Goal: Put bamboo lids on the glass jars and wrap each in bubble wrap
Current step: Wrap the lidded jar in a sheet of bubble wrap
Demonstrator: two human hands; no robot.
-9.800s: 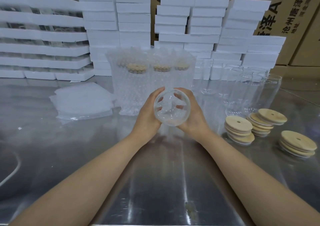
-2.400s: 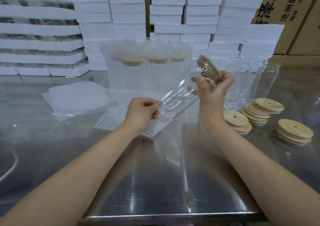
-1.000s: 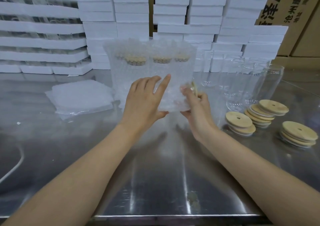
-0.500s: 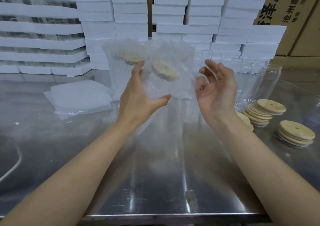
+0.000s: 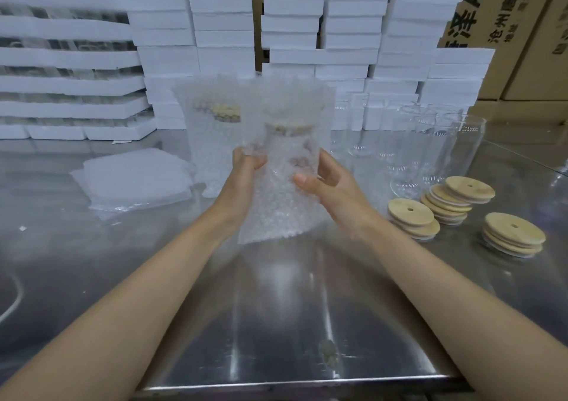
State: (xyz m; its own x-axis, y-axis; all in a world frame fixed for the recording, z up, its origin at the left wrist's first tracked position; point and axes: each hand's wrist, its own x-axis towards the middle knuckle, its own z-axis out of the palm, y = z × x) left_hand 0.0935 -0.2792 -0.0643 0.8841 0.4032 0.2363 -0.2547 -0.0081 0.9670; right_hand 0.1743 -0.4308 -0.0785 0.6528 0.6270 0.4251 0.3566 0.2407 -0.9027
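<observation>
We've got the glass jar (image 5: 292, 154) up off the bench (image 5: 276, 308), upright between both hands, bamboo lid (image 5: 287, 127) already seated on top. The bubble wrap (image 5: 276, 213) runs round it, with a loose tail hanging below the base. The left grip (image 5: 246, 167) is clenched on a bunch of the wrap at the jar's left side, and we'd say that's to pull the wrap snug. The right grip (image 5: 335, 182) is grasping the jar through the wrap, thumb across the front, probably steadying it so the glass can't slip out the bottom.

Now the count. One jar in hand. Behind it, one wrapped jar (image 5: 215, 142) standing with its lid showing; any more back there are hidden. To the right is a cluster of bare jars (image 5: 436, 148), roughly five, though clear glass overlapping makes that a guess. There are three stacks of spare lids within easy reach of the right hand: near stack (image 5: 412, 219), middle stack (image 5: 458, 197), far-right stack (image 5: 513, 237). On the left sits one pile of flat wrap sheets (image 5: 135, 179). There are too many foam blocks (image 5: 221, 31) at the back to count.
</observation>
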